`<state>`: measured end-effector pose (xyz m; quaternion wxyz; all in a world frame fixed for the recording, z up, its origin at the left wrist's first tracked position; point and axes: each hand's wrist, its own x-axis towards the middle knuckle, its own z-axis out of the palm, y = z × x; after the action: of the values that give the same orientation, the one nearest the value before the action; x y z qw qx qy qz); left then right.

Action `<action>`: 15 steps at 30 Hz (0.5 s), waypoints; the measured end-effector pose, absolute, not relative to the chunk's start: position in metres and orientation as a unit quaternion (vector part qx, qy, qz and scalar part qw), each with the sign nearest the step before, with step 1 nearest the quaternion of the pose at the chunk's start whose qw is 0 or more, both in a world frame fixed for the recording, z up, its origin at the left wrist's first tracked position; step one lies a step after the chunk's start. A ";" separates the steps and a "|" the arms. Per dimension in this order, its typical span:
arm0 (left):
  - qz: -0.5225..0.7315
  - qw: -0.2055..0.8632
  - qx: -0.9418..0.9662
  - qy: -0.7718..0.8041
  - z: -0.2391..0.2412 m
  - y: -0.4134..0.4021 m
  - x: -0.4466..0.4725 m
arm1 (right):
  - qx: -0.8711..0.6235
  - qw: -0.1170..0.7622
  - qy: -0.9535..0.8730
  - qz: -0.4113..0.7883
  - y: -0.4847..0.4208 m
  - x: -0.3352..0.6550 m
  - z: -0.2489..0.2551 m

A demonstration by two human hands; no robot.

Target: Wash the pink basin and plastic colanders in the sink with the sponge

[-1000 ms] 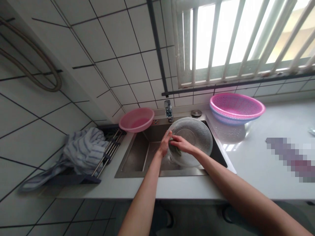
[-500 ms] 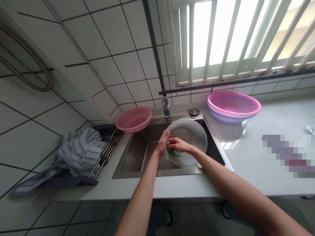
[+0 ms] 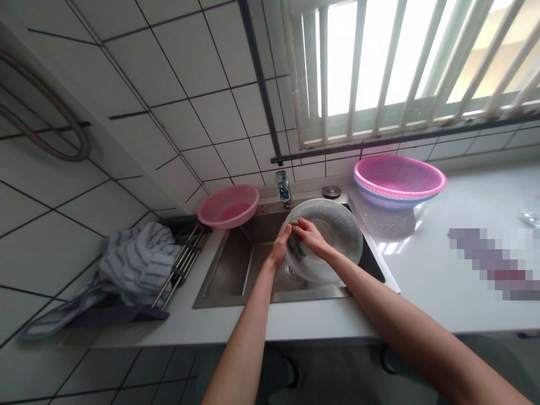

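Two bare hands work on one clear mesh colander (image 3: 333,239), held tilted over the steel sink (image 3: 232,264) with its open side toward the camera. It sits in the sink's 3 o'clock half, just below the tap (image 3: 283,188). Left hand (image 3: 279,250) clamps the colander rim at its 9 o'clock edge, fingers curled tight over the lip. Right hand (image 3: 311,237) is inside the bowl near 10 o'clock of the rim, fingers closed on a dark green scrub pad (image 3: 296,248) pressed against the mesh wall. The pad lies between the two hands, touching the colander. Both forearms come in from 6 o'clock. The colander's lower edge dips over the drain; cannot tell if it touches the sink floor

Around: pink basin (image 3: 230,205) rests on the sink corner at 10 o'clock of the colander, apart from it. Round metal plug (image 3: 332,192) on the ledge at 12 o'clock, near the tap. Pink mesh basket (image 3: 399,175) stacked in a blue basket (image 3: 382,201) at 2 o'clock on the white counter (image 3: 422,281), well apart. Striped cloth (image 3: 139,261) heaped on a drying rack (image 3: 185,253) at 9 o'clock of the sink. Barred window (image 3: 379,67) up at 12 to 1 o'clock, hose (image 3: 63,132) looped on the tiled wall at far 10 o'clock
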<state>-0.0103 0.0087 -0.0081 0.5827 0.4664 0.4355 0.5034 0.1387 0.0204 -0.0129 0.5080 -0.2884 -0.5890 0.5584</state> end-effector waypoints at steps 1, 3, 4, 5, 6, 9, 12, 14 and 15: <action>0.506 0.587 0.459 0.435 -0.009 0.009 -0.009 | -0.286 0.512 -0.591 0.554 0.021 0.138 -0.012; 0.505 0.572 0.458 0.457 -0.011 0.011 -0.010 | -0.259 0.460 -0.628 0.572 0.021 0.137 -0.011; 0.502 0.561 0.460 0.472 -0.012 0.011 -0.011 | -0.244 0.428 -0.644 0.586 0.021 0.137 -0.012; 0.497 0.553 0.463 0.482 -0.013 0.011 -0.012 | -0.237 0.411 -0.650 0.594 0.020 0.137 -0.013; 0.492 0.551 0.471 0.483 -0.013 0.011 -0.013 | -0.241 0.416 -0.644 0.594 0.021 0.137 -0.013; 0.482 0.563 0.501 0.446 -0.012 0.010 -0.010 | -0.297 0.522 -0.580 0.551 0.026 0.141 -0.013; 0.471 0.559 0.534 0.426 -0.007 0.008 -0.005 | -0.317 0.559 -0.553 0.530 0.029 0.147 -0.010; 0.459 0.535 0.552 0.445 -0.003 0.007 -0.005 | -0.291 0.512 -0.588 0.555 0.027 0.149 -0.009; 0.454 0.521 0.562 0.455 -0.001 0.006 -0.006 | -0.275 0.485 -0.604 0.569 0.026 0.149 -0.009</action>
<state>-0.0060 0.0061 -0.0010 0.5210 0.5615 0.4554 0.4536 0.1487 0.0258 -0.0094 0.4849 -0.2753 -0.6042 0.5693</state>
